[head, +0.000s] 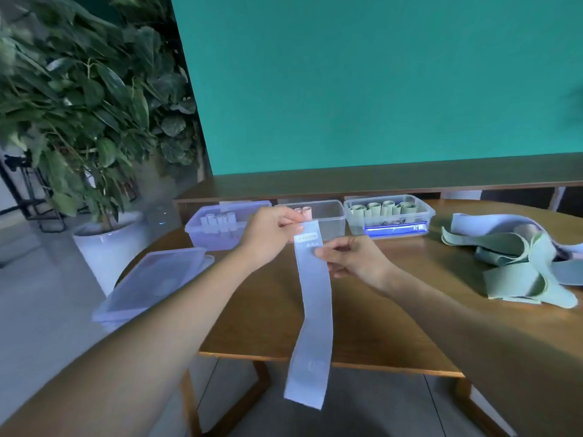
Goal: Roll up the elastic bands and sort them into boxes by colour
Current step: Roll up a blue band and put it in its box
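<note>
Head cam: both hands, left (272,230) & right (353,258), pinch pale-blue band (314,298).

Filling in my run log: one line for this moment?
left hand: pinches lilac band top | right hand: pinches its edge | band: unrolled, hanging

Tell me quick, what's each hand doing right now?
Left hand: pinching the top end of the pale blue band.
Right hand: pinching the same band's edge just below.
</note>
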{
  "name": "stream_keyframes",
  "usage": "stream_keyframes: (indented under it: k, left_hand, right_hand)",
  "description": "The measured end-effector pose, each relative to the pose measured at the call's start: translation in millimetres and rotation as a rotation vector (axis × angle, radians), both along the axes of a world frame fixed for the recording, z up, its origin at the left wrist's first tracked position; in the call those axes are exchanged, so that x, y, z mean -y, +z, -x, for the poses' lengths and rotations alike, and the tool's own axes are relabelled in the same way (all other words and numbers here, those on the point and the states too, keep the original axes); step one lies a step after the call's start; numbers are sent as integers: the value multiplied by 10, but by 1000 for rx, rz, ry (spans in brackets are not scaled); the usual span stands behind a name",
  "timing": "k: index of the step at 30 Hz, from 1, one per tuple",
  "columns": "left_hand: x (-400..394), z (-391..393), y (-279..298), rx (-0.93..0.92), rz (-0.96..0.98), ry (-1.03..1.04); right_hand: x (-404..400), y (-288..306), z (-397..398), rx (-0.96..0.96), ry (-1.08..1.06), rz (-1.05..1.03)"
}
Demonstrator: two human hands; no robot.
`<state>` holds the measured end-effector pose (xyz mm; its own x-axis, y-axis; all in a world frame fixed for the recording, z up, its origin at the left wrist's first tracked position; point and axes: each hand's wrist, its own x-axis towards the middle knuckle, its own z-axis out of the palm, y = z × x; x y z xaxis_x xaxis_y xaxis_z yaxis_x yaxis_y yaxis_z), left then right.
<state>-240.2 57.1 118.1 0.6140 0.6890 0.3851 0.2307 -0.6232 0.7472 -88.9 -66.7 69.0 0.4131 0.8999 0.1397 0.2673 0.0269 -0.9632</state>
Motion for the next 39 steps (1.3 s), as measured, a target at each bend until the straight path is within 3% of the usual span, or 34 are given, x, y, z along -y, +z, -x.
stream_keyframes:
  k: [6, 11, 13, 19, 31, 39]
  left_hand:
    - [-369, -269, -444, 74, 130, 58]
    - [-396, -293, -614, 141, 186, 114]
    - [-838, -553, -1105, 120, 269, 169]
    - [-897, -584, -1076, 202, 275, 193]
    - [-993, -650, -1141, 31, 154, 240]
    - [-751, -406, -1132, -85, 111, 240]
  right_hand:
    - [-327, -310, -229, 52, 2, 74]
    - [-329, -278, -254, 218, -46, 96]
    - [-811, -608, -492, 280, -23, 176]
    - [-860, -521, -517, 351, -64, 151]
    - [-938, -588, -494, 583, -205, 159]
    - [-596, -627, -384, 695, -95, 125]
